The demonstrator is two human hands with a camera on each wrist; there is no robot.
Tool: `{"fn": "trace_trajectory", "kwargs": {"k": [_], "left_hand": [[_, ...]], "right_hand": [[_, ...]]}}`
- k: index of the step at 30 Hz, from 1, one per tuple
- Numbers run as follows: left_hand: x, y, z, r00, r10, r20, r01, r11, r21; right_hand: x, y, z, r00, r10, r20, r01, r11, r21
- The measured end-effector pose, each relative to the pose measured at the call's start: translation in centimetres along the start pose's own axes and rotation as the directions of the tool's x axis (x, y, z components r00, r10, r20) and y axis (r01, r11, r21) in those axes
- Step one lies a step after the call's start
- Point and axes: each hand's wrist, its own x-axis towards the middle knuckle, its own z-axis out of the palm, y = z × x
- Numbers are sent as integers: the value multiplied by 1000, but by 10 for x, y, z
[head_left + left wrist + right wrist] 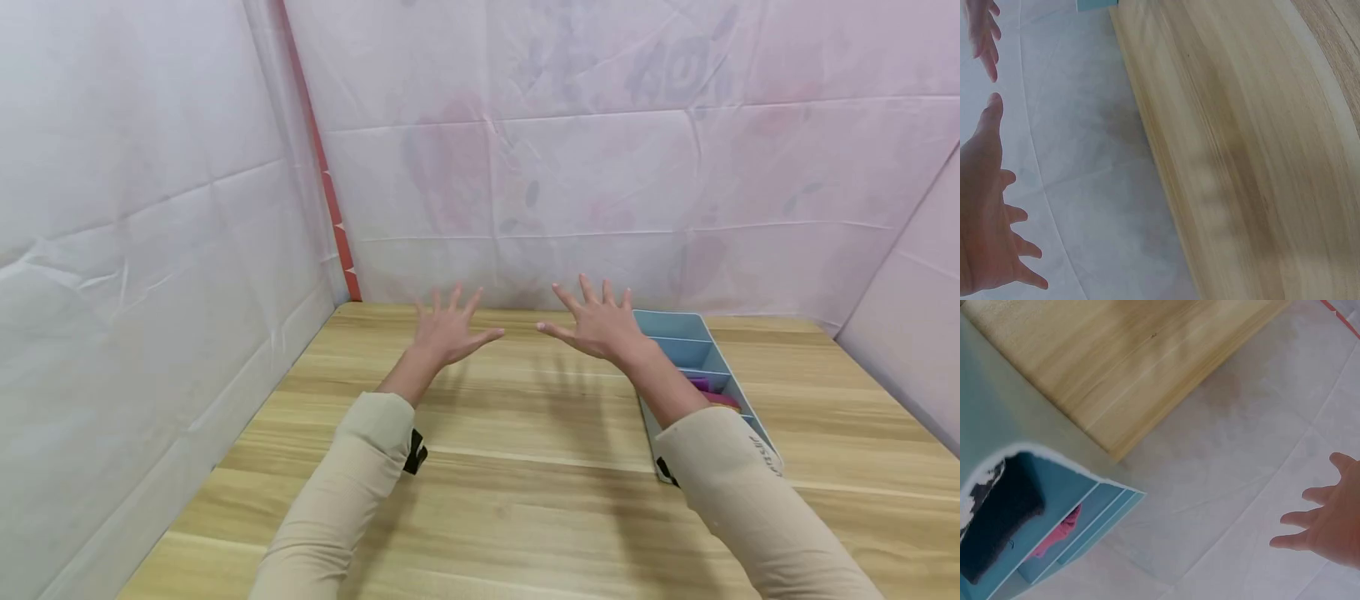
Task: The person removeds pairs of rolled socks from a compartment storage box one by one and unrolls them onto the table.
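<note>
Both hands are held out above the wooden table (495,517) with fingers spread, and neither holds anything. My left hand (444,333) is left of the middle, thumb pointing toward the other hand; in the left wrist view the same hand (988,212) shows its splayed fingers. My right hand (600,325) is nearest to a light blue divided box (675,325), and its forearm covers part of that box. In the right wrist view, the box (997,394) has a dark cloth item (1007,519) and a pink cloth item (1060,531) in separate compartments.
A purple item (699,384) and a dark red item (722,402) show in the box's compartments. White sheeting (585,183) hangs behind the table's far edge, with more sheeting (150,250) along the left side. A red strip (330,200) runs down the corner.
</note>
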Motion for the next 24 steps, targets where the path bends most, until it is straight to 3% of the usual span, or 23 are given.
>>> {"fn": "trace_trajectory", "kwargs": {"k": [11,17,24], "left_hand": [[-2,24,-13,998,56,-17,-56,998,4],[-6,45,-17,992,119,-44,-120,993,-22],[-10,73,-15,978,191,-87,-191,982,8]], "right_hand": [[-18,10,-12,999,-16,-33,17,1000,8],[-43,23,-21,999,-25,-44,25,1000,1],[-77,46,-25,994,-23,-103,23,1000,-3]]}}
